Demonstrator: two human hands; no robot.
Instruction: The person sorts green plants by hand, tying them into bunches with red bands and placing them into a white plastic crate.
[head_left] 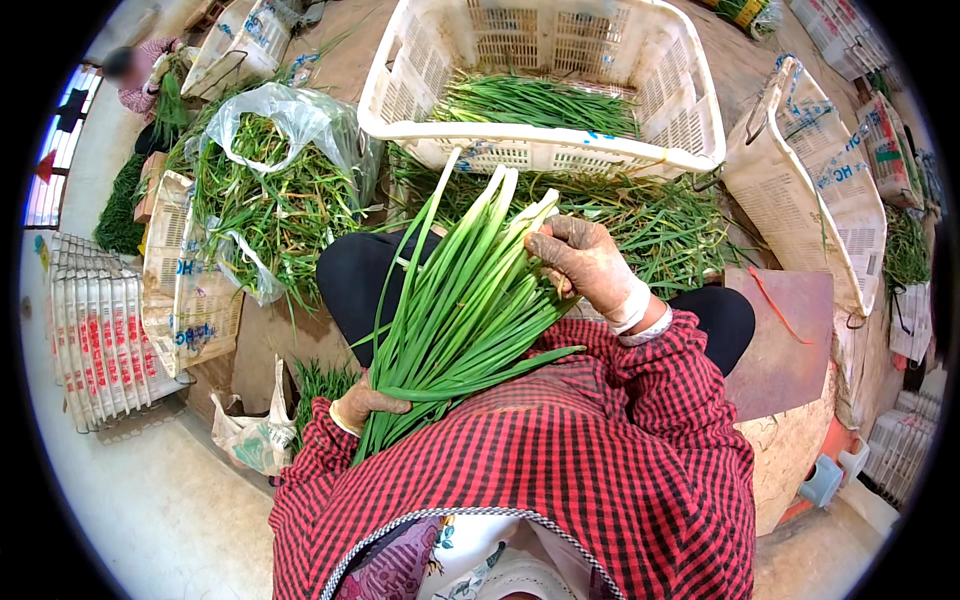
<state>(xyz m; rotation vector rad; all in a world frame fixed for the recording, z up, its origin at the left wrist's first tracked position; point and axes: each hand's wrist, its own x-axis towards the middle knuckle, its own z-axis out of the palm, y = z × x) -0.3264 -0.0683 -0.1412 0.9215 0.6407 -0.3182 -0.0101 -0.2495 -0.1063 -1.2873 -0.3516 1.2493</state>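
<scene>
On the lap, L hand (pixel 366 402) fingers clamped round butt end of chive bunch (pixel 462 310), R hand (pixel 585 262) fingers curled over its tips, white crate (pixel 690 130) just beyond; loose stalks may slip if L grip slackens.

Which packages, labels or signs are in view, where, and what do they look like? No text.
Flat stack of white bags with red print: floor, far left.
Clear plastic bag of green trimmings: upper left, open top.
White lattice plastic crate with blue marks: top centre, holds green chives.
White crate side with blue lettering: right, tilted.
Small crumpled plastic bag: by left elbow.
</scene>
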